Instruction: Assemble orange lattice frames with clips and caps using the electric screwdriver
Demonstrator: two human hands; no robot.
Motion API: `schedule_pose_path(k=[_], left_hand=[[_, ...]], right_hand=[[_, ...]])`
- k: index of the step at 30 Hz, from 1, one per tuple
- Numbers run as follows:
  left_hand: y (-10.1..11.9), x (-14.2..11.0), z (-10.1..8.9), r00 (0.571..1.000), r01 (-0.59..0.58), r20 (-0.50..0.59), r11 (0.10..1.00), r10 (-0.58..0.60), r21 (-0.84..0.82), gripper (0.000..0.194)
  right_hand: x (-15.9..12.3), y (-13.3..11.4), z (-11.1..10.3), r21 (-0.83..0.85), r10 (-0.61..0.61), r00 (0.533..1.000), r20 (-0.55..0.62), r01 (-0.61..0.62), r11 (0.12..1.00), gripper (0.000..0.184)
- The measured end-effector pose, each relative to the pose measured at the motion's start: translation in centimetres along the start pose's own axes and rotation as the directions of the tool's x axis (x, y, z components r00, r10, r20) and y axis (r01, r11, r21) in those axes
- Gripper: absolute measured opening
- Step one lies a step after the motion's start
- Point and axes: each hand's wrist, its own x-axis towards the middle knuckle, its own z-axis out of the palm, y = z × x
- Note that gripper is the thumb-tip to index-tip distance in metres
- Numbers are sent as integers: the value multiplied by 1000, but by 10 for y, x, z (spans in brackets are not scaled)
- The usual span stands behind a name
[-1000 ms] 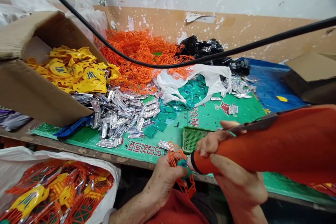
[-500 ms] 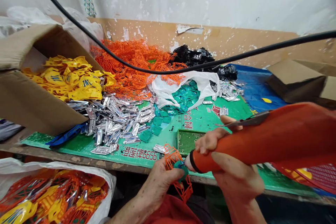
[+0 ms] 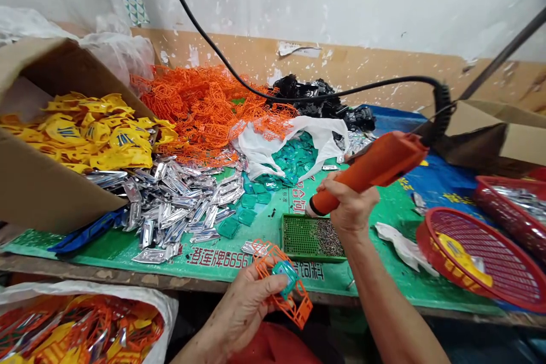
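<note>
Head view, looking down over the front edge of the table (image 3: 128,276). Left hand (image 3: 243,313) sits low at centre, just off that edge, its fingers (image 3: 256,290) closed in a grasp on an orange lattice frame (image 3: 298,310) of moulded plastic. A small teal piece (image 3: 285,278) sits within the frame, just beyond the fingertips; whether they touch it cannot be told. Right hand (image 3: 352,207) is clenched round the barrel of an orange electric hand tool (image 3: 371,165), with a coiled black cord (image 3: 443,105) rising from its rear end. The tool's nose (image 3: 310,209) points down and left, just above the far rim of a green perforated tray (image 3: 294,236), apart from the frame; reaching the teal piece would, by my judgement, call for bringing it across. Small dark bits (image 3: 328,237) heap in the tray's right half. Toward the table's back edge lie mixed heaps: silver foil-like pieces (image 3: 170,205), orange lattice frames (image 3: 200,108) and black pieces (image 3: 311,91). A cardboard box (image 3: 42,205) holds yellow pieces (image 3: 98,133) at the left end, and a red basket (image 3: 426,239) stands at the right.
</note>
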Motion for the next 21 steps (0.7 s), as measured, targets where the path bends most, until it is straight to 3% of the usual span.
schedule_pose_path(k=[8,21], left_hand=[[-2,2,-3,1000,14,5,1000,-14,1,41],[-1,0,-2,1000,-2,-12,1000,2,4,38]], right_hand=[[-3,15,2,-36,19,1000,0,-19,999,10],[-5,18,0,-90,12,1000,15,-10,996,9]])
